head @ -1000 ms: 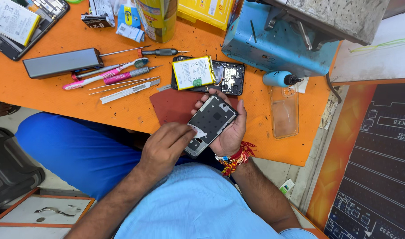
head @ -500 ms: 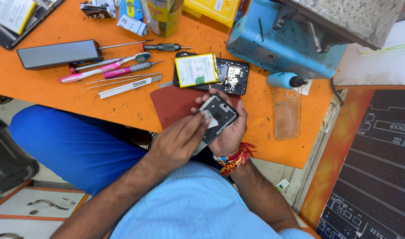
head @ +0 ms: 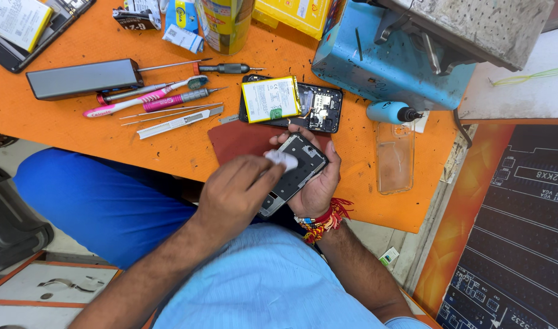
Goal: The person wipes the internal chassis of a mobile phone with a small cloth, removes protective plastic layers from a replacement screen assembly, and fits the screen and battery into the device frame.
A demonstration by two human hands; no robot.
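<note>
The left hand (head: pixel 236 192) has its fingertips pinched together on a small white wad (head: pixel 282 159), pressing it to the upper end of an opened phone frame (head: pixel 294 173). The right hand (head: pixel 318 189), just beside it, cups that frame from beneath, fingers curled around its long edges. The frame looks light, thin and stiff, likely fragile inside, so the edges seem the safe hold. Beyond the 2 hands on the orange table (head: pixel 59 128) lie a maroon mat (head: pixel 242 137), a second opened phone with a yellow-edged battery (head: pixel 271 99), and tools (head: pixel 169 100) farther left.
</note>
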